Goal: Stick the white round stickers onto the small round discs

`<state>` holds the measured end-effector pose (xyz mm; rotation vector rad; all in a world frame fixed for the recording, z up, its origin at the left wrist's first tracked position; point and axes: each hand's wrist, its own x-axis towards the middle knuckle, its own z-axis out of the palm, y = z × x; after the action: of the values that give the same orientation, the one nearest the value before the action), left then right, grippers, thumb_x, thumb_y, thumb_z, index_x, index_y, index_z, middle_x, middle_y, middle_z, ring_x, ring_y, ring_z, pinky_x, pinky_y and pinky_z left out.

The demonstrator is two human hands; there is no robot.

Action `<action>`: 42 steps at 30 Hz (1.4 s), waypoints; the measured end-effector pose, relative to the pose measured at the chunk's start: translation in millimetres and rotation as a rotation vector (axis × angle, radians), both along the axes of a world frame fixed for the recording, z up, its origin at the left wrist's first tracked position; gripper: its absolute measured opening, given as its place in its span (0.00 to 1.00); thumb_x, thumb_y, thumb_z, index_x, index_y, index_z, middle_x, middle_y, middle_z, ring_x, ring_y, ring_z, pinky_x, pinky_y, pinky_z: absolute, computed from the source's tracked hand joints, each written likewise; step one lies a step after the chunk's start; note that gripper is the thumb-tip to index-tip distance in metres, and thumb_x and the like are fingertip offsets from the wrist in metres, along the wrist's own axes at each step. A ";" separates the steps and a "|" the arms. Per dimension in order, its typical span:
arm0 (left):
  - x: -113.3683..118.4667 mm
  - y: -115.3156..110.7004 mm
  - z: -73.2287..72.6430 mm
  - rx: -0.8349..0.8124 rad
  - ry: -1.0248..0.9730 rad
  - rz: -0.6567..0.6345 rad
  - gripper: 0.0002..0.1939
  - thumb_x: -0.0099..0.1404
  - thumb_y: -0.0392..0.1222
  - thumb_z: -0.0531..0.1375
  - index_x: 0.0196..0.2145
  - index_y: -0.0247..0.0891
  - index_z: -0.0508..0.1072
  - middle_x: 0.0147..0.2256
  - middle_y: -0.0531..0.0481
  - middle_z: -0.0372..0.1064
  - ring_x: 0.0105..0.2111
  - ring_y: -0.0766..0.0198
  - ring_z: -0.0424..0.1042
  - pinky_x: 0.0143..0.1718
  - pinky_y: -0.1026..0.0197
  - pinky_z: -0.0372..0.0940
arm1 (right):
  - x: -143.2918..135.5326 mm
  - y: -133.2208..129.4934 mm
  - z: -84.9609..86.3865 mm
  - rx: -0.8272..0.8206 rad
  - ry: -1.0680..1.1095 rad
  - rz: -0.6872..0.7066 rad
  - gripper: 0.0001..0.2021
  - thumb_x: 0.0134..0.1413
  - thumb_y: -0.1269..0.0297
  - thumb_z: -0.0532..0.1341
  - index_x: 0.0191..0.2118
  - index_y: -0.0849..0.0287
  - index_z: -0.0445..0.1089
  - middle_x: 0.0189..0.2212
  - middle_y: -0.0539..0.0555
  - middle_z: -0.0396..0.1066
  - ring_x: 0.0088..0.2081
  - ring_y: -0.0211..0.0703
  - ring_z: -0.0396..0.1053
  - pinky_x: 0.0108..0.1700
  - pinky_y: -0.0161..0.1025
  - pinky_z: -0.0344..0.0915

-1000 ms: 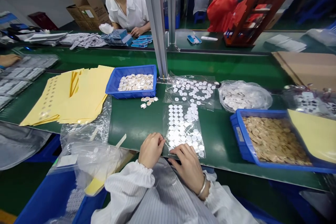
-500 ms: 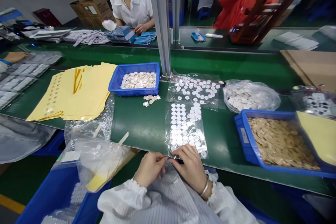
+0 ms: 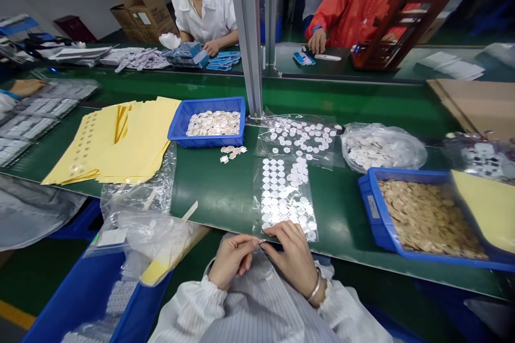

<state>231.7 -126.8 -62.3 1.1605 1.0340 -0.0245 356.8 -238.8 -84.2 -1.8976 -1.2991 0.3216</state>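
Observation:
At the near table edge, my left hand [image 3: 232, 258] is closed in a pinch, thumb and forefinger meeting at a tiny thin piece too small to make out. My right hand [image 3: 293, 257] meets it from the other side, thumb and fingers bent around the same spot. Just beyond my right fingers lies a clear plastic sheet [image 3: 257, 201] bearing white round discs [image 3: 274, 181], partly in rows and partly heaped. A second clear sheet with scattered discs [image 3: 317, 136] lies behind it. Several loose pale round pieces [image 3: 233, 151] rest in front of a blue tray [image 3: 205, 143].
Yellow sheets [image 3: 132, 155] lie at left, and a plastic bag [image 3: 156, 230] hangs over the edge there. At right stand a bag of white discs [image 3: 382, 146] and a blue bin [image 3: 372, 230] of tan discs. A metal post [image 3: 251, 59] rises centrally; co-workers sit opposite.
My left hand has shifted slightly, its fingertips still at the right hand's. Across the table, the person in red has brought a hand down beside the blue items.

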 end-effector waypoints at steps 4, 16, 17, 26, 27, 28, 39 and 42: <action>-0.4 -0.3 -2.2 0.047 0.016 -0.013 0.22 0.54 0.58 0.60 0.32 0.33 0.74 0.10 0.60 0.56 0.10 0.74 0.48 0.13 0.67 0.43 | 0.4 -3.0 0.6 -0.012 0.001 -0.017 0.05 0.56 0.67 0.64 0.39 0.57 0.69 0.34 0.51 0.69 0.38 0.44 0.64 0.40 0.42 0.58; 18.7 51.4 28.0 0.819 0.062 -0.123 0.15 0.64 0.50 0.54 0.32 0.38 0.75 0.27 0.47 0.75 0.30 0.58 0.73 0.35 0.56 0.68 | 87.5 33.9 39.8 -0.155 -0.196 -0.068 0.09 0.62 0.61 0.57 0.44 0.57 0.69 0.40 0.55 0.72 0.42 0.49 0.67 0.42 0.44 0.63; 32.1 58.4 27.6 0.906 0.026 -0.130 0.14 0.65 0.48 0.53 0.39 0.39 0.75 0.36 0.45 0.76 0.39 0.55 0.74 0.43 0.54 0.67 | 100.0 47.1 42.5 -0.159 -0.223 -0.075 0.10 0.62 0.62 0.56 0.46 0.59 0.68 0.42 0.56 0.72 0.44 0.50 0.67 0.44 0.45 0.63; 122.1 107.8 -31.2 1.283 -0.155 -0.371 0.27 0.64 0.29 0.43 0.62 0.32 0.56 0.59 0.36 0.63 0.61 0.58 0.59 0.63 0.46 0.53 | 146.4 148.2 21.0 -0.140 -0.366 0.037 0.21 0.53 0.83 0.54 0.50 0.59 0.68 0.45 0.55 0.74 0.47 0.48 0.65 0.47 0.41 0.60; 121.4 109.6 -36.3 1.309 -0.150 -0.387 0.28 0.64 0.28 0.43 0.62 0.32 0.55 0.59 0.36 0.63 0.62 0.58 0.58 0.63 0.45 0.53 | 146.7 151.0 18.2 -0.139 -0.377 0.039 0.19 0.54 0.82 0.54 0.48 0.58 0.69 0.42 0.54 0.75 0.45 0.47 0.65 0.46 0.41 0.60; 119.7 110.6 -40.2 1.332 -0.146 -0.403 0.29 0.63 0.27 0.43 0.62 0.32 0.54 0.59 0.35 0.62 0.62 0.58 0.57 0.63 0.44 0.53 | 147.0 152.3 16.2 -0.136 -0.387 0.038 0.17 0.55 0.81 0.54 0.46 0.58 0.71 0.39 0.54 0.75 0.44 0.47 0.65 0.45 0.42 0.60; 112.8 113.6 -45.6 1.469 -0.093 -0.541 0.33 0.59 0.22 0.43 0.62 0.33 0.56 0.61 0.38 0.59 0.64 0.60 0.52 0.64 0.46 0.50 | 161.4 100.2 36.5 0.010 -0.324 -0.157 0.11 0.59 0.75 0.53 0.35 0.57 0.72 0.36 0.54 0.71 0.41 0.46 0.65 0.43 0.40 0.61; 112.1 115.9 -44.7 1.491 -0.096 -0.565 0.32 0.60 0.22 0.42 0.62 0.32 0.57 0.62 0.38 0.58 0.64 0.59 0.52 0.64 0.45 0.50 | 167.5 73.8 41.7 0.070 -0.258 -0.310 0.12 0.59 0.74 0.51 0.34 0.57 0.71 0.36 0.54 0.70 0.40 0.45 0.68 0.42 0.39 0.63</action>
<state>343.8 -10.9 -107.1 2.7375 0.4827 0.4167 524.3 -165.0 -42.5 -2.0915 -1.1350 -0.1306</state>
